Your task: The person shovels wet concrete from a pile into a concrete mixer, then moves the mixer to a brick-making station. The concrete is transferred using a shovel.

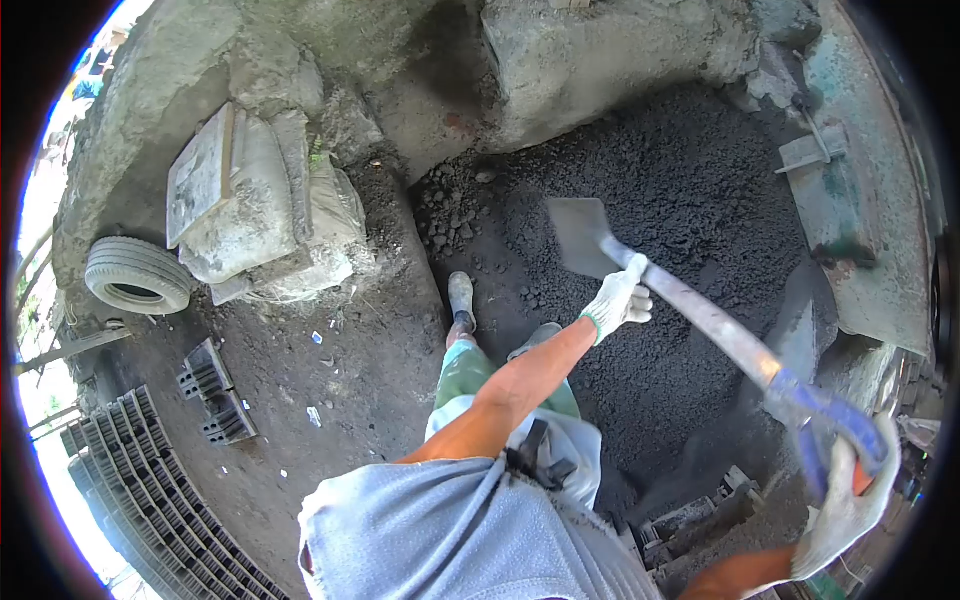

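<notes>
1. Right hand (850, 500), low at right, forearm angled outward: grip clamped on the shovel's (715, 322) blue handle.
2. Left hand (620, 300), arm extended forward: grip clamped on its shaft.
3. Blade (580, 235), beside dark granular material (700, 200).

My shirt (420, 525) is blue-grey, nubby & creased. Just past the shirt: blk waist gear (540, 455), type unclear, over a pale cloth (578, 450); then lt. green pants (464, 372). Farthest from the shirt: dusty lt. grey shoes (461, 295). L glove (622, 300): wht knit, green-edged cuff. R glove (850, 515): also wht, w/ grey smudges.
</notes>
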